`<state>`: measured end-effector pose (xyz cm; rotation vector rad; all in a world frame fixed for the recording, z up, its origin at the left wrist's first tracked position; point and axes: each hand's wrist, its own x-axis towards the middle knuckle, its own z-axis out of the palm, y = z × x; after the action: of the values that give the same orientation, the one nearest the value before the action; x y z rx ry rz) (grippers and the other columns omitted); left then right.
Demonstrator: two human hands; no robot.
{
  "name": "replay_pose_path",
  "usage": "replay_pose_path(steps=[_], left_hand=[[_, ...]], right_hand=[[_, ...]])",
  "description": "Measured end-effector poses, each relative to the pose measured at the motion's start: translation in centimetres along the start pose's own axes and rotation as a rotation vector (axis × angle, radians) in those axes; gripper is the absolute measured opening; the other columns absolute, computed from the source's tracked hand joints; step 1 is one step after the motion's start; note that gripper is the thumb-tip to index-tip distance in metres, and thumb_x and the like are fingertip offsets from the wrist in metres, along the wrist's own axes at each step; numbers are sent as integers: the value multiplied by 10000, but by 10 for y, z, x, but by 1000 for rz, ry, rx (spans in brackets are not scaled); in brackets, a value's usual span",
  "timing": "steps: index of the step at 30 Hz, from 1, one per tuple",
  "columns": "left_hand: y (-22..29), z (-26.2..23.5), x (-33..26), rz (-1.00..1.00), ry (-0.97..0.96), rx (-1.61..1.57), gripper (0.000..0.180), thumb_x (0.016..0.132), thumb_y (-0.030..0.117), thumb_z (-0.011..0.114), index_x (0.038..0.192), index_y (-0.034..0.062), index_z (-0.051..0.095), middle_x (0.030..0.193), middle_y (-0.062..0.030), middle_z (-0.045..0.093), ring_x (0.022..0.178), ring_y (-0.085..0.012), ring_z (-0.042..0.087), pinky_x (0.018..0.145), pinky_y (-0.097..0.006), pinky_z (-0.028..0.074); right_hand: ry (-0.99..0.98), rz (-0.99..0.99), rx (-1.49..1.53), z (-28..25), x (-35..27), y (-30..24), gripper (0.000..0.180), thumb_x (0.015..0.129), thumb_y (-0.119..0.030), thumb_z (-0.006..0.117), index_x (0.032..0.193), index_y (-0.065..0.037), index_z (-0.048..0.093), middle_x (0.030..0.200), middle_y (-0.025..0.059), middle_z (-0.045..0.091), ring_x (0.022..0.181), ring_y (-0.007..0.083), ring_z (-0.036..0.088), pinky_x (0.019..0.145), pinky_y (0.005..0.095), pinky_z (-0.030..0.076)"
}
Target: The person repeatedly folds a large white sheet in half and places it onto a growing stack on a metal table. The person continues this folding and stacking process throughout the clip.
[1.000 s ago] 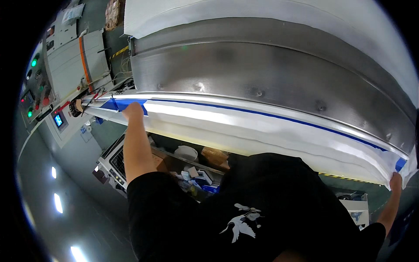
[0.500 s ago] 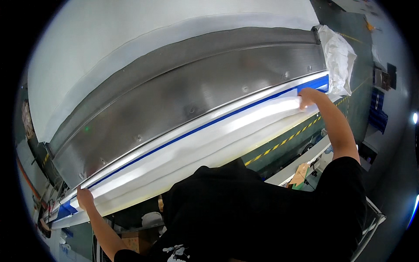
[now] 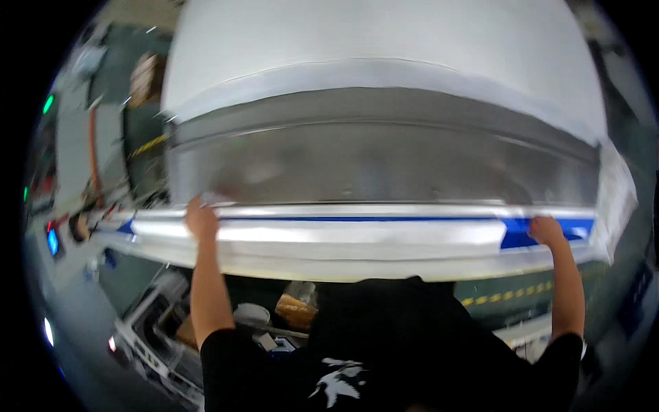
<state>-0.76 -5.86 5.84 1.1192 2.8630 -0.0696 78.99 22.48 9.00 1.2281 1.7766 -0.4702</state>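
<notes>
A long white strip of cloth or film (image 3: 357, 235) lies along a blue-surfaced bar (image 3: 525, 231) at the front of a grey metal panel (image 3: 384, 161). My left hand (image 3: 201, 218) is at the upper edge of the strip, near its left part, fingers curled at the pale rail (image 3: 329, 211). A small pale blurred patch shows beside these fingertips. Beyond the strip's right end, my right hand (image 3: 546, 231) rests closed on the blue surface. Motion blur hides what either hand may hold.
Behind the panel spreads a wide white sheet (image 3: 398, 41). A crumpled white plastic sheet (image 3: 616, 199) hangs at the right end. Below the bar are a brown carton (image 3: 296, 312), a white round container (image 3: 252, 314) and a metal-framed cart (image 3: 154, 329). Yellow-black tape (image 3: 508, 294) marks the floor.
My view has turned and shifted, so the bar now runs level. My right hand has left the white strip's right end; my left hand sits further in from its left end.
</notes>
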Motion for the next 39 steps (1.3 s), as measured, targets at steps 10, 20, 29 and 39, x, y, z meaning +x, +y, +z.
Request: replay_pose_path(steps=[10,20,29,39], left_hand=[[82,-6,91,371,339,-81,380,853,276,523,1182,86,521,1233,-116,494,1174,-286,435,1018,-432,299],[74,31,130,330,409,-304,380,855,276,508,1165,58,532,1206,-133,515,1158,-296,461,1020,-447,306],[72,33,137,315,343,-358,386,869,276,485,1188,60,513,1233,-138,489,1180,-310,436,1030,-454,282],[69,33,139,276,331,-420,402,851,246,507,1214,73,493,1243,-130,483,1181,-308,432,1018,-456,279]], right_hand=[[217,-329,142,-161,26,-216,247,796,-310,586,811,-65,613,820,151,629,780,345,600,686,439,470],[534,-909,219,-354,77,-548,189,844,-249,545,861,-71,608,763,124,615,722,311,583,659,407,457],[650,-1118,549,-440,146,-723,194,774,-251,584,843,-78,642,787,103,660,744,261,629,684,368,496],[704,-957,441,-449,148,-744,182,759,-255,593,813,-93,656,762,58,666,712,215,626,671,334,495]])
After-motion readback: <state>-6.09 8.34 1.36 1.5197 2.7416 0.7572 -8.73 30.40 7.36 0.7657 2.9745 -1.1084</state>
